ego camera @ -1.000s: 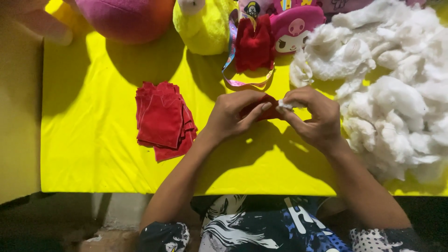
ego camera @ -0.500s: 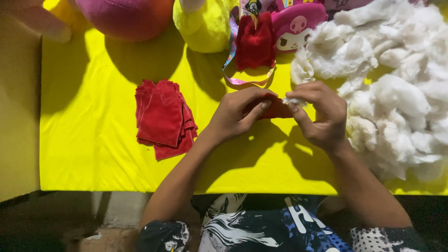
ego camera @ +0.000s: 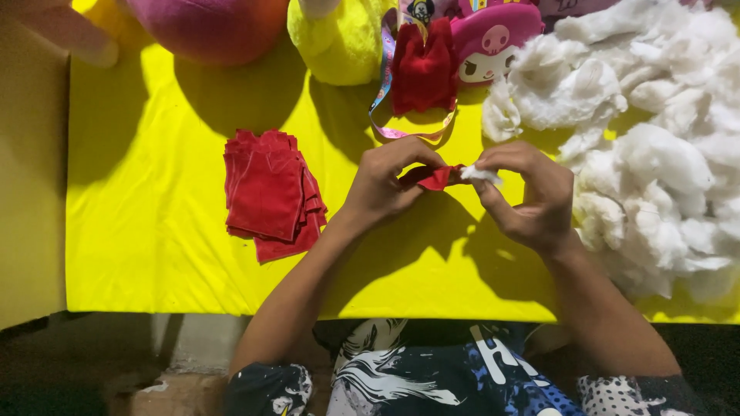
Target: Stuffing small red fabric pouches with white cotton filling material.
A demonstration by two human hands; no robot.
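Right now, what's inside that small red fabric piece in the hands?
A white stuffing tuft shows at the small red fabric piece's opening, pinched by the right hand. Its inside is hidden.

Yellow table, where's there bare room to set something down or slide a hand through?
The yellow table is bare left of and below the stack of red fabric pieces, and along the near edge under both hands. It is crowded right, under the white stuffing pile, and along the back by the plush toys.

Small red fabric piece — pinched between both hands, white stuffing tuft touching its end.
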